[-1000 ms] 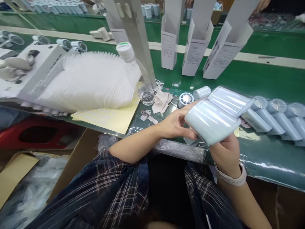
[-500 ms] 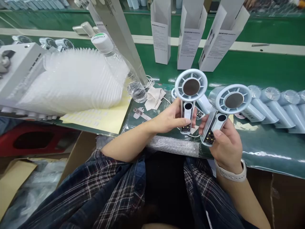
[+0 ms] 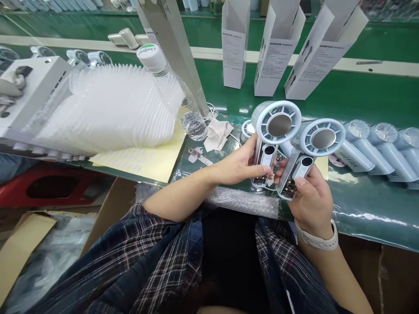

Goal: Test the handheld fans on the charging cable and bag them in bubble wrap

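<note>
Above the near edge of the green bench (image 3: 360, 100), we hold two small handheld fans side by side. Our left hand (image 3: 240, 165) is closed around the handle of the left fan (image 3: 273, 139); our right hand (image 3: 309, 198) is closed around the handle of the right fan (image 3: 310, 152). Each long axis runs up and away from its grip, round head uppermost, the right fan tilted rightward. The handles nearly touch. A row of fans (image 3: 376, 146) lies just right; a water bottle (image 3: 173, 89) stands left.

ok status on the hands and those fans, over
Left hand grips one fan upright. Right hand grips second fan, tilted beside it. More fans lie in a row to the right; nothing between them.
</note>
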Available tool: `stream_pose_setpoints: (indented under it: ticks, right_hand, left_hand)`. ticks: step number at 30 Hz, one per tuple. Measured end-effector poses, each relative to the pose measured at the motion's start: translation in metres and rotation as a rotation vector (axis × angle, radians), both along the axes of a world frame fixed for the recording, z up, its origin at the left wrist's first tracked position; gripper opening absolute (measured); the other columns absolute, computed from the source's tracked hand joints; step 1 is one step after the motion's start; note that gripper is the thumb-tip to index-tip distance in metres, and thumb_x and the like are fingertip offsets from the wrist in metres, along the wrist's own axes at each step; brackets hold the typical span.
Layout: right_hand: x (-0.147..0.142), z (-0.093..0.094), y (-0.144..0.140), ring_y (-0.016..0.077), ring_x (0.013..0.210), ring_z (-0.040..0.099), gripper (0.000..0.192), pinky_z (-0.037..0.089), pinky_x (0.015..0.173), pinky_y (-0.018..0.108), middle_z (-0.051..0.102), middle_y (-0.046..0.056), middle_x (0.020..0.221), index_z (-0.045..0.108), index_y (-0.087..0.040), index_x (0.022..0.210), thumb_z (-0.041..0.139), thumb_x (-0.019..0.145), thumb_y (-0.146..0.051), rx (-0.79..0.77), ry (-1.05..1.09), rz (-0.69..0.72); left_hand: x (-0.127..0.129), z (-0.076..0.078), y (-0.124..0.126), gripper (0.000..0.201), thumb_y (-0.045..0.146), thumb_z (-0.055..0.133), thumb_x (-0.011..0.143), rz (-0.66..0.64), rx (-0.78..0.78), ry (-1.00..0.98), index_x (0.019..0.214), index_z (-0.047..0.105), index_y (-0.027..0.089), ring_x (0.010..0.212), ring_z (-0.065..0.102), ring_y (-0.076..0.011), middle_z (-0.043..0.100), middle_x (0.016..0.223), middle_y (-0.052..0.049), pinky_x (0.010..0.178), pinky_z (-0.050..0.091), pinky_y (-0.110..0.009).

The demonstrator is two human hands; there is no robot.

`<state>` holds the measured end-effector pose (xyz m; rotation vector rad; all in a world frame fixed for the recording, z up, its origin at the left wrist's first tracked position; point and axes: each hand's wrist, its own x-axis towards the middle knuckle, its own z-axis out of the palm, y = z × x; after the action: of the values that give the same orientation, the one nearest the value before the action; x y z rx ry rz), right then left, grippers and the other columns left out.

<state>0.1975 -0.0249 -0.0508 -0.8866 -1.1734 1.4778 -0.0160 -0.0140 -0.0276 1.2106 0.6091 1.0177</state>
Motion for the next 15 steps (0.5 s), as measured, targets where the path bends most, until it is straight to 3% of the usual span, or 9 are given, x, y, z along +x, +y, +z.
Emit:
stream_pose_setpoints:
  ticks: [5, 11, 15]
  right_hand:
    - [0.0004, 0.0023, -0.0022, 0.0241, 0.090, 0.071, 0.030, 0.066, 0.079, 0.041, 0.074, 0.008, 0.111, 0.073, -0.025, 0.118, 0.077, 0.091, -0.037, 0.000, 0.061, 0.009]
    - [-0.0029, 0.0008, -0.0016, 0.0181, 0.076, 0.066, 0.027, 0.061, 0.064, 0.031, 0.072, 0.005, 0.101, 0.073, -0.024, 0.112, 0.075, 0.090, -0.040, -0.026, 0.103, -0.039]
    - [-0.0012, -0.0007, -0.0021, 0.0181, 0.078, 0.069, 0.029, 0.062, 0.065, 0.030, 0.073, 0.005, 0.101, 0.073, -0.024, 0.112, 0.079, 0.089, -0.042, -0.023, 0.083, 0.004]
  left_hand:
    - [-0.0001, -0.0025, 0.0013, 0.063, 0.038, 0.081, 0.089, -0.044, 0.023, -0.024, 0.131, 0.038, 0.022, 0.091, 0.070, -0.0190, 0.060, 0.112, -0.005, 0.082, 0.061, -0.036]
    - [0.0044, -0.0066, 0.0088, 0.050, 0.049, 0.076, 0.091, 0.125, 0.003, -0.062, 0.114, 0.041, 0.022, 0.073, 0.065, -0.0134, 0.060, 0.095, 0.001, 0.070, 0.059, -0.031]
    - [0.0014, -0.0015, 0.0088, 0.054, 0.050, 0.077, 0.090, 0.070, 0.040, -0.075, 0.120, 0.041, 0.022, 0.079, 0.069, -0.0169, 0.062, 0.098, -0.001, 0.077, 0.062, -0.035]
